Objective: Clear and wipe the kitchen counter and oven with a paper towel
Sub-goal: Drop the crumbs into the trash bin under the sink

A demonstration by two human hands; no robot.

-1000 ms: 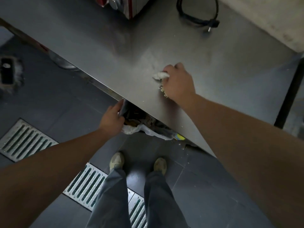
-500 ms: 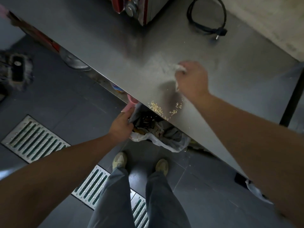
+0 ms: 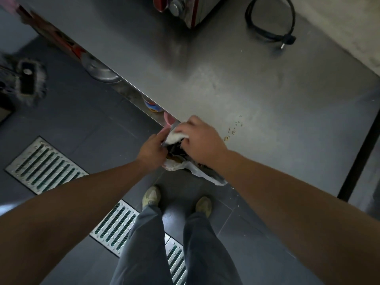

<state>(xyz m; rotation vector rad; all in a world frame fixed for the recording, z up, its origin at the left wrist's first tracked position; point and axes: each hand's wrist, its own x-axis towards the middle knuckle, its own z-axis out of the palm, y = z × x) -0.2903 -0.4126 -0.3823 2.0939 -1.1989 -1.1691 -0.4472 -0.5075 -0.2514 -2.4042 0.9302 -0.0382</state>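
The paper towel point(image 3: 177, 136) is a crumpled white wad held in the right hand point(image 3: 202, 144), whose fingers point(image 3: 192, 122) curl over it from above. The wad sits at the near edge of the worktop point(image 3: 257, 95), directly over the open mouth of a waste bag point(image 3: 193, 167).

The left hand point(image 3: 153, 150) is just beside the right hand's fingers, on their left. Its fingers are clamped on the rim of the waste bag and hold that rim against the worktop edge. The bag is a pale plastic liner with dark contents visible between the two hands; its lower part hangs below the right wrist.

To the right of the right hand's fingers, a short trail of light crumbs point(image 3: 234, 128) lies on the steel surface, near the knuckles but apart from them. Well beyond the fingers, at the far side of the worktop, stands a red and metal appliance point(image 3: 185, 9). A coiled black power cord point(image 3: 269, 19) with its plug lies to the right of it.

Under the worktop edge, to the left of the fingers, a metal lid point(image 3: 100, 72) and a small printed container point(image 3: 153, 104) are partly visible; the shelf that carries them is mostly hidden.

Below the hands, the dark tiled floor point(image 3: 82, 124) carries two steel drain grates point(image 3: 44, 166). The person's shoes point(image 3: 151, 196) stand between the grates and the worktop leg point(image 3: 357, 153).
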